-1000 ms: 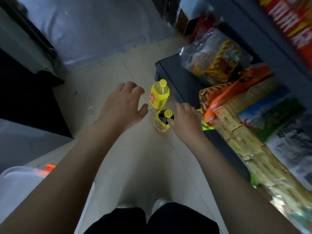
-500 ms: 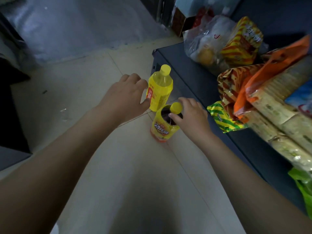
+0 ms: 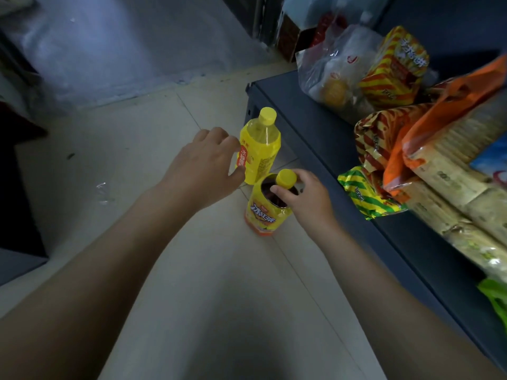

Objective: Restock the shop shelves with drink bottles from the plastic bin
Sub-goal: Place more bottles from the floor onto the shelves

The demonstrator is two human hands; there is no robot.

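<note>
Two yellow drink bottles stand upright on the tiled floor beside the dark low shelf. The far bottle holds pale yellow drink; my left hand curls round its left side, thumb and fingers touching the label. The near bottle holds dark tea and has a yellow cap; my right hand grips its shoulder and neck just below the cap. The plastic bin is out of view.
The shelf carries snack bags: a striped yellow-red pack, a clear bag, a green-yellow packet at the front edge, and cracker packs. Bare tiled floor lies to the left. A dark cabinet edge stands at far left.
Both hands have closed in on the bottles; the left now touches the far bottle and the right holds the near one's neck. The view has dropped closer to the floor.
</note>
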